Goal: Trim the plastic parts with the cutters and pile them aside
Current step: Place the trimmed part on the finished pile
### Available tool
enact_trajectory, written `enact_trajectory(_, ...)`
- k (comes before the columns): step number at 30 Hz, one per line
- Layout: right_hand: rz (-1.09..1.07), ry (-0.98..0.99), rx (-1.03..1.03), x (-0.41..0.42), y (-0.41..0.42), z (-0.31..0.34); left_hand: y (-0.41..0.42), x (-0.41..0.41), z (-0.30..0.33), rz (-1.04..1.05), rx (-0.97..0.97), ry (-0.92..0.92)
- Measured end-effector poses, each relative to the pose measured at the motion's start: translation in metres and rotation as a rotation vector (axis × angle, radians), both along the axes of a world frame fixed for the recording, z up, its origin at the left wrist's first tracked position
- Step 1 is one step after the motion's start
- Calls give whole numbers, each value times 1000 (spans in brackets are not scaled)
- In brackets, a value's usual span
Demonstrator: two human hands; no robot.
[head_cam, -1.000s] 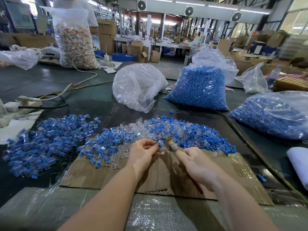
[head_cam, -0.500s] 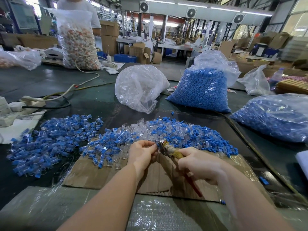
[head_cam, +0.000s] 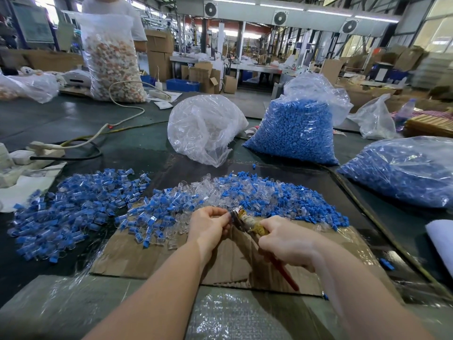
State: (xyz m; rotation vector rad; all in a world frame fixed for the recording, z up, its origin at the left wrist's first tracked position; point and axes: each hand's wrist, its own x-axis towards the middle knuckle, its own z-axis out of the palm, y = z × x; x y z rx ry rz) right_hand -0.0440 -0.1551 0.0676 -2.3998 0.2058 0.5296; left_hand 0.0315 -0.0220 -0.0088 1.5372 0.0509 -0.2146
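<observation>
Cutters [head_cam: 247,223] now raised to part pinched in left hand [head_cam: 210,224]; right hand [head_cam: 286,241] gripping handles. Mid-trim. Next: squeeze, drop onto left pile [head_cam: 71,207].

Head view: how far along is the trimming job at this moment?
Done, apparently: a separate pile of blue-and-clear parts lies aside on the left. In hand: the left hand pinches something small I can't make out at the head of the cutters, which the right hand grips. Left: a large mixed heap lies just beyond the hands, and full bags of blue parts stand behind it. Much remains.
</observation>
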Motion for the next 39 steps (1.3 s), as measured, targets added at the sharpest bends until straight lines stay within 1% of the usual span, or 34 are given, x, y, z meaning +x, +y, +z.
enact_trajectory(3, 13, -26, -49, 0, 0, -3, -1, -2, 1, -6, 6, -8)
enact_trajectory(4, 4, -24, -35, -1, 0, -3, -1, -3, 2, -3, 7, -14)
enact_trajectory(5, -26, -16, 11, -2, 0, -3, -1, -3, 3, 4, 1, -19)
enact_trajectory(8, -156, -4, 239, -6, -3, -7, -1, -4, 5, 6, -58, -14)
enact_trajectory(10, -259, -56, 308, -6, -6, -13, -1, -6, 4, -1, -63, -19)
enact_trajectory(11, -307, -102, 306, -6, -7, -17, -1, -6, 4, 5, -64, -26)
enact_trajectory(12, -346, -160, 263, -6, -9, -20, 0, -7, 3, 19, -71, -32)
enact_trajectory(13, -369, -221, 169, -6, -12, -24, 0, -7, 2, 38, -76, -37)
enact_trajectory(15, -393, -323, -87, -5, -21, -34, 4, -6, 3, 95, -54, -83)
enact_trajectory(16, -404, -358, -191, -6, -27, -38, 8, -5, 4, 138, 14, -147)
enact_trajectory(17, -417, -380, -267, -7, -31, -42, 12, -3, 5, 187, 124, -237)
enact_trajectory(19, -457, -390, -389, -9, -39, -48, 22, 1, 10, 297, 366, -408)
enact_trajectory(20, -472, -386, -445, -10, -42, -50, 29, 3, 13, 349, 450, -464)
enact_trajectory(22, -498, -392, -518, -12, -48, -56, 44, 11, 15, 427, 552, -520)
enact_trajectory(24, -496, -397, -579, -13, -50, -61, 57, 20, 14, 452, 614, -514)
enact_trajectory(27, -479, -377, -656, -13, -50, -68, 66, 26, 10, 403, 724, -482)
enact_trajectory(29, -470, -376, -696, -13, -50, -70, 64, 25, 7, 358, 793, -495)
enact_trajectory(31, -456, -371, -737, -13, -49, -70, 57, 19, 4, 327, 822, -558)
enact_trajectory(33, -438, -368, -790, -12, -47, -68, 46, 11, 3, 282, 800, -645)
enact_trajectory(36, -412, -389, -825, -8, -39, -65, 26, -1, 1, 98, 753, -735)
enact_trajectory(39, -345, -534, -822, -3, -26, -65, 8, -6, -5, -98, 819, -767)
